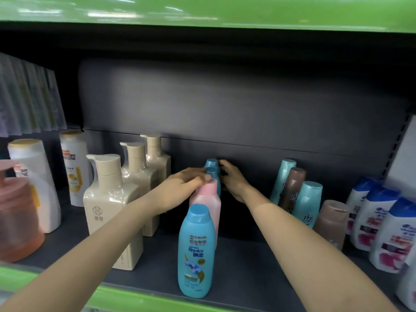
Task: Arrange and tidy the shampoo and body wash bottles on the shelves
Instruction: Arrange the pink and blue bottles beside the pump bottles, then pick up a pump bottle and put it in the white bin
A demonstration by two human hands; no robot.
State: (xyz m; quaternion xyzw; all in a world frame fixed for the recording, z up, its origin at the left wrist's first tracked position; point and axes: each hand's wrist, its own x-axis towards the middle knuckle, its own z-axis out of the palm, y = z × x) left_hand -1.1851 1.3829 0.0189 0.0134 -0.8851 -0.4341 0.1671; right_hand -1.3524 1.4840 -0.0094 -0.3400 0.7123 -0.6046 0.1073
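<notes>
Forearms reach deep into the dark grey shelf (pixel 247 273), both mine, converging on a single file of bottles. My left hand (pixel 180 188) lies palm-down, its fingers resting over the cap of the pale pink plastic bottle (pixel 208 199) and touching the teal cap of the small blue bottle (pixel 211 172) just behind it. My right hand (pixel 231 181) curves in from the other side, fingers curled against the rearmost teal-capped bottle (pixel 212 163); I cannot tell whether it truly grips it. Nearest me in that file, below both wrists, stands the tall blue "Rejoice" bottle with a rounded blue cap (pixel 195 251), close to the green front edge (pixel 135 298).

Left of my left arm, three beige square pump bottles (pixel 112 199) stand in a line, the forearm crossing in front of them. Right of my right arm, open shelf floor lies before a cluster of slim teal and brown bottles (pixel 297 194). Between the two forearms the floor is bare beside the blue bottle. Above, the dark back panel (pixel 225 104) leaves generous headroom.
</notes>
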